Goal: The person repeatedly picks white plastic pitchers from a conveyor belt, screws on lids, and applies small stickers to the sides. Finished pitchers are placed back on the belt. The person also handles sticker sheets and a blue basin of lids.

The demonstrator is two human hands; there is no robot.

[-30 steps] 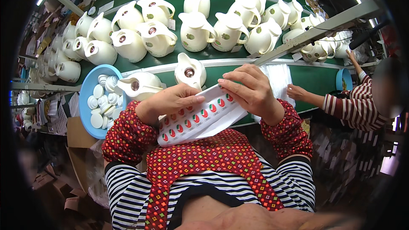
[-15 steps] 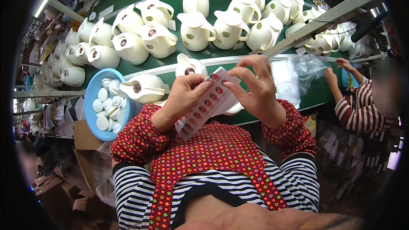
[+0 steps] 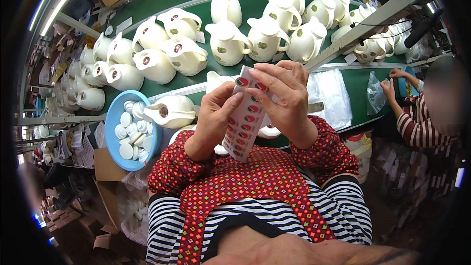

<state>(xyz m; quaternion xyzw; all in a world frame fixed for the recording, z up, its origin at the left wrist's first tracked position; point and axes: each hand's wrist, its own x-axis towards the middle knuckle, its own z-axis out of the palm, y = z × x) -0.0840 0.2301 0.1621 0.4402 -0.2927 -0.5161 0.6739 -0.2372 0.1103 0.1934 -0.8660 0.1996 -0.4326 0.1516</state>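
A white sheet of round red-and-green stickers (image 3: 244,123) is held up in front of my chest, tilted, with its lower end near my patterned apron. My left hand (image 3: 214,113) grips its left edge between thumb and fingers. At the upper right corner, my right hand (image 3: 284,95) is closed with thumb and fingertips against the sheet; whether a single sticker is lifted there cannot be made out. Just beyond the hands, a cream jug (image 3: 216,79) is partly hidden by them. Another cream jug (image 3: 171,111) lies to the left of my left hand, its handle toward me.
A blue basin (image 3: 112,140) of white round lids (image 3: 126,151) stands at the left. Rows of cream jugs (image 3: 226,44) fill the green bench (image 3: 194,76). Clear plastic bags (image 3: 329,99) lie right, where a co-worker (image 3: 417,118) in striped sleeves handles another bag. A metal beam (image 3: 360,37) crosses overhead.
My right hand has come down from above the sheet, its spread fingers closing onto the upper corner. The sheet has turned more upright. At the right, the co-worker's plastic bag has moved.
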